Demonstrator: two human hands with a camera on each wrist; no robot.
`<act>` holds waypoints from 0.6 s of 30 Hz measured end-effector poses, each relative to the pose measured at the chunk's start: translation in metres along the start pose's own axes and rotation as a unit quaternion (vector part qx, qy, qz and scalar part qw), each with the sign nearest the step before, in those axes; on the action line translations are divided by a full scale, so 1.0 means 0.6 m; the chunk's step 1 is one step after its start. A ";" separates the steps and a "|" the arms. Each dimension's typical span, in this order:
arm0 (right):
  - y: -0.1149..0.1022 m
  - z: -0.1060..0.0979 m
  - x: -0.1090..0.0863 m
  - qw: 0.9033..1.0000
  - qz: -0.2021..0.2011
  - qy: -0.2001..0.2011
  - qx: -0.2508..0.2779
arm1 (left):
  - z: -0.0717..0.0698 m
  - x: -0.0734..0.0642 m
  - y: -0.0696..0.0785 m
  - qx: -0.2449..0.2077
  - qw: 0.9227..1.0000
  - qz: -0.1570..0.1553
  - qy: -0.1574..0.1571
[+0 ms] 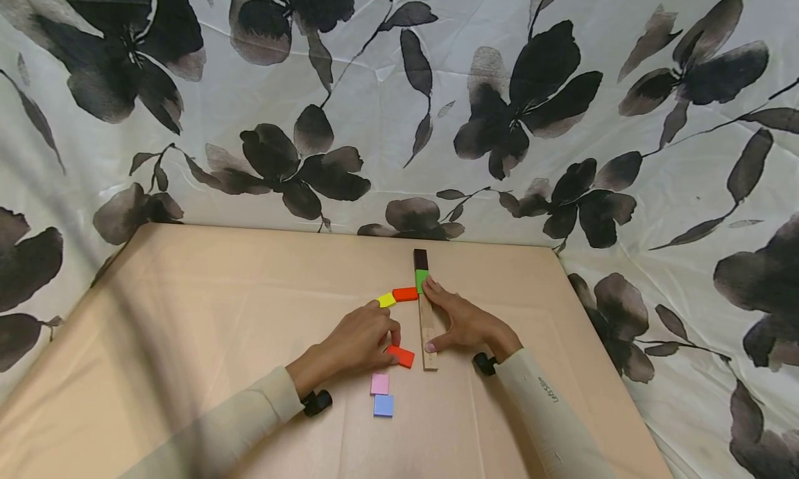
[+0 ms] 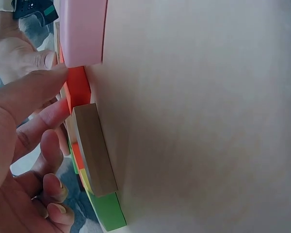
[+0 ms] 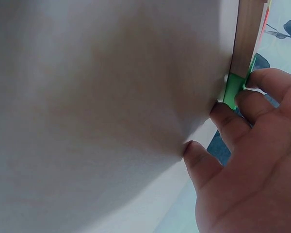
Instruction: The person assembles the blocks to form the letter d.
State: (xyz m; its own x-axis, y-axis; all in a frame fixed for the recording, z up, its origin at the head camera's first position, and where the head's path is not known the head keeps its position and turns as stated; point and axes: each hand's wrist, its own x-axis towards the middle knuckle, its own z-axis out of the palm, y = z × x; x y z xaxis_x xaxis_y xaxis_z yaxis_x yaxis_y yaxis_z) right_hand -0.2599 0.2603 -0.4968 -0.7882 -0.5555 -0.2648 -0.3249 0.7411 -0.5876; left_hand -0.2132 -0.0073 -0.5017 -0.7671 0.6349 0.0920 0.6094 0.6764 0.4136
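In the head view my left hand (image 1: 362, 337) pinches a red block (image 1: 404, 357) between thumb and index finger, low over the table. The left wrist view shows that red block (image 2: 78, 87) beside a plain wooden block (image 2: 95, 150) and a green block (image 2: 107, 212), both hidden under the hand from above. My right hand (image 1: 465, 319) rests along a long wooden strip (image 1: 427, 333), its thumb at the strip's near end and its fingertips by a green block (image 1: 422, 279). In the right wrist view its fingers are loosely bent beside the green block (image 3: 234, 91).
Beyond the green block lies a black block (image 1: 421, 259). Another red block (image 1: 406, 294) and a yellow block (image 1: 387, 300) run leftward from it. A pink block (image 1: 379, 383) and a blue block (image 1: 383, 405) lie nearer on the tan table (image 1: 250, 285). Floral cloth (image 1: 399, 153) hangs behind.
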 end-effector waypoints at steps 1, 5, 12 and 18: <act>0.001 0.001 0.000 1.000 -0.001 0.000 -0.001 | 0.000 -0.001 0.000 0.001 1.000 0.000 0.002; 0.002 0.004 -0.002 1.000 -0.005 -0.001 -0.003 | 0.001 -0.003 0.002 0.004 1.000 0.000 0.009; 0.001 0.006 -0.005 1.000 -0.014 0.004 -0.003 | 0.003 -0.008 0.004 0.009 1.000 0.003 0.015; -0.003 0.007 -0.009 1.000 -0.006 0.006 -0.001 | 0.003 -0.011 0.004 0.000 1.000 0.001 0.008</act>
State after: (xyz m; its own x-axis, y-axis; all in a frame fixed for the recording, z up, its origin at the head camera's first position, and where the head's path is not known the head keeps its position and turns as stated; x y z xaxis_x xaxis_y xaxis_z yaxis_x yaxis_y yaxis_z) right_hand -0.2527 0.2602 -0.4975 -0.7907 -0.5592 -0.2492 -0.3350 0.7359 -0.5884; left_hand -0.2066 -0.0090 -0.5029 -0.7694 0.6298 0.1065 0.6103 0.6756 0.4137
